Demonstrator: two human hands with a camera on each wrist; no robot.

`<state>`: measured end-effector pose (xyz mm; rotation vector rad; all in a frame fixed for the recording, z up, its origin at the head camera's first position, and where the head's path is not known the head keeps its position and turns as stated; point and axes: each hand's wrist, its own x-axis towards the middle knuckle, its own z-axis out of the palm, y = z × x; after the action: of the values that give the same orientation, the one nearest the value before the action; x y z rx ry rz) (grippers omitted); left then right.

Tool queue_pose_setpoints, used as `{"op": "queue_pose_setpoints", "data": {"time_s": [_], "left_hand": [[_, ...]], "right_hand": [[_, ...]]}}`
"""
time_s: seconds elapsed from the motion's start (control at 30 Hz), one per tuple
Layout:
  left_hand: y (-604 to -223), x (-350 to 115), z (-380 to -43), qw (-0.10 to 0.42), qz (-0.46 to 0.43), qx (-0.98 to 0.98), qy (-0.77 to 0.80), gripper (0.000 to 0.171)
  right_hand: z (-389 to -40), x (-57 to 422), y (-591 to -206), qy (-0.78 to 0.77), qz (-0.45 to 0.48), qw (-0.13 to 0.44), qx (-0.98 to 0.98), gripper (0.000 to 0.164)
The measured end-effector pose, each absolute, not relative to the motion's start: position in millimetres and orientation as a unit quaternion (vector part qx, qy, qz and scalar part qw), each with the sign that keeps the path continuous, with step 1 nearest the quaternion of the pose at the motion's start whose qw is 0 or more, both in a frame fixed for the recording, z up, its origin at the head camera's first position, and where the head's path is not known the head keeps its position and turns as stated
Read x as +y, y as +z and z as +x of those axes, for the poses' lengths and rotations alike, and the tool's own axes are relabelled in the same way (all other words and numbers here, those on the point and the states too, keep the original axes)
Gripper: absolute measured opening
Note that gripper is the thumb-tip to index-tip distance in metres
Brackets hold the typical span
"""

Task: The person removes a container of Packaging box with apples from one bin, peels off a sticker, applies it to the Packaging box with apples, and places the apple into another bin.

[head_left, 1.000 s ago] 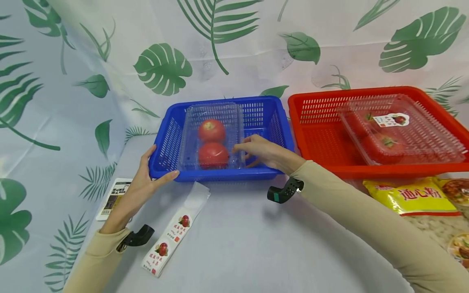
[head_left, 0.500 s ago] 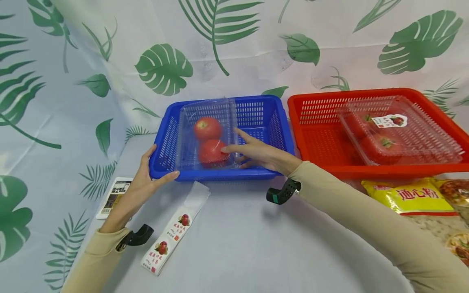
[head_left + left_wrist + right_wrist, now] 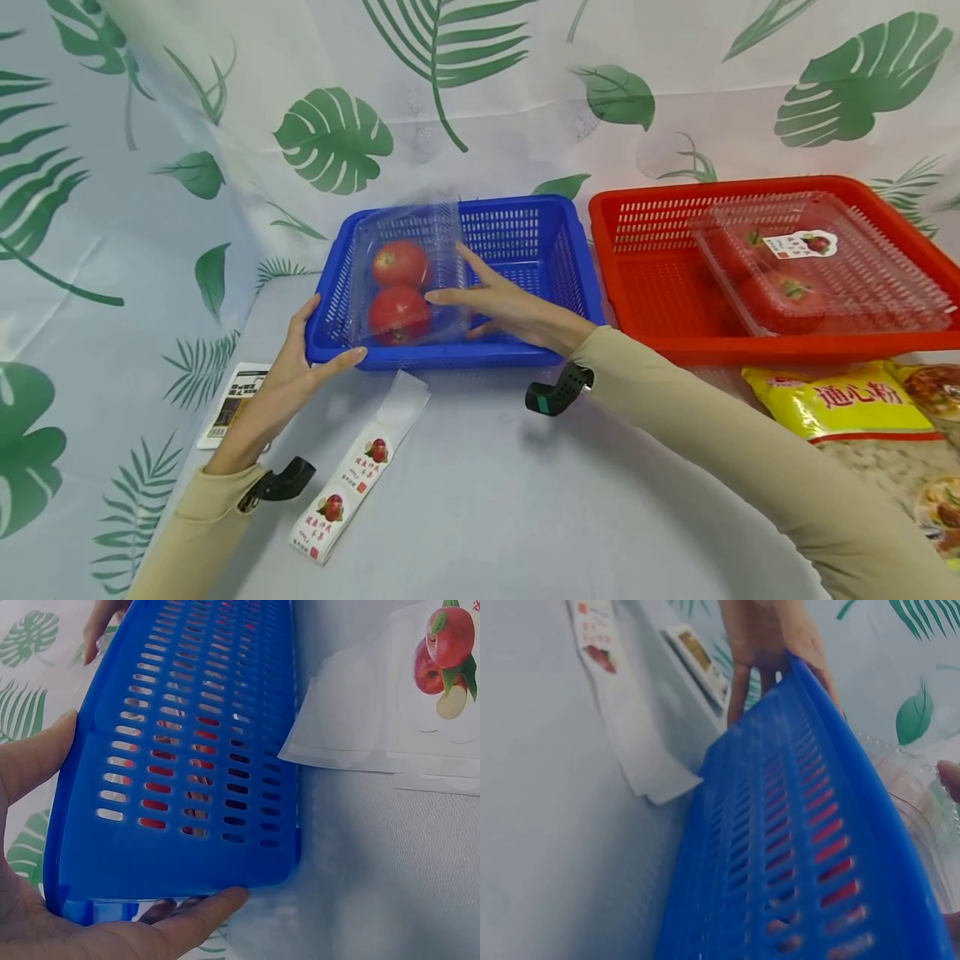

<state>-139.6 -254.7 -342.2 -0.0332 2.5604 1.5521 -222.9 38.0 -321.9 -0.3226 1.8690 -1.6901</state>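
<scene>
The left hand [image 3: 292, 379] grips the near left corner of a blue perforated plastic basket [image 3: 480, 357], its thumb along the front rim and its fingers at the left side. In the left wrist view this basket wall [image 3: 187, 859] fills the middle. A clear plastic box [image 3: 442, 221] with two red round fruits [image 3: 400, 315] sits tilted in the basket's left part, its right side raised. The right hand [image 3: 510, 304] holds that box by its right side, thumb over the top; the lower fingers are partly hidden. Part of the box [image 3: 907, 787] shows in the right wrist view.
A strip of fruit stickers [image 3: 352, 483] lies before the blue basket, a white printed card [image 3: 232, 404] by the left forearm. At right stand a red basket [image 3: 645, 333] with a stickered clear box [image 3: 798, 267] and a yellow-topped pasta bag [image 3: 847, 404]. A leaf-patterned cloth [image 3: 510, 125] hangs behind.
The right hand has moved left with the clear box, whose right side has risen and tilted. Its fruits have shifted left. The left hand stays on the blue basket's corner.
</scene>
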Motion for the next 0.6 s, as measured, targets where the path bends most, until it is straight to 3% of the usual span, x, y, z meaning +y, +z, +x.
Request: {"op": "queue_pose_setpoints", "data": {"time_s": [0.33,0.6], "left_hand": [[-343.1,-257.0,-139.5,0.069,-0.009,0.853,0.518,0.111],[-344.4,-255.8,-140.1,0.066,-0.005,0.85,0.523,0.111]], "right_hand": [[-221.6,27.2,-318.2,-0.672,-0.098,0.266,0.684,0.102],[-213.7,31.8,-312.0,-0.728,-0.057,0.247,0.638,0.091]]}}
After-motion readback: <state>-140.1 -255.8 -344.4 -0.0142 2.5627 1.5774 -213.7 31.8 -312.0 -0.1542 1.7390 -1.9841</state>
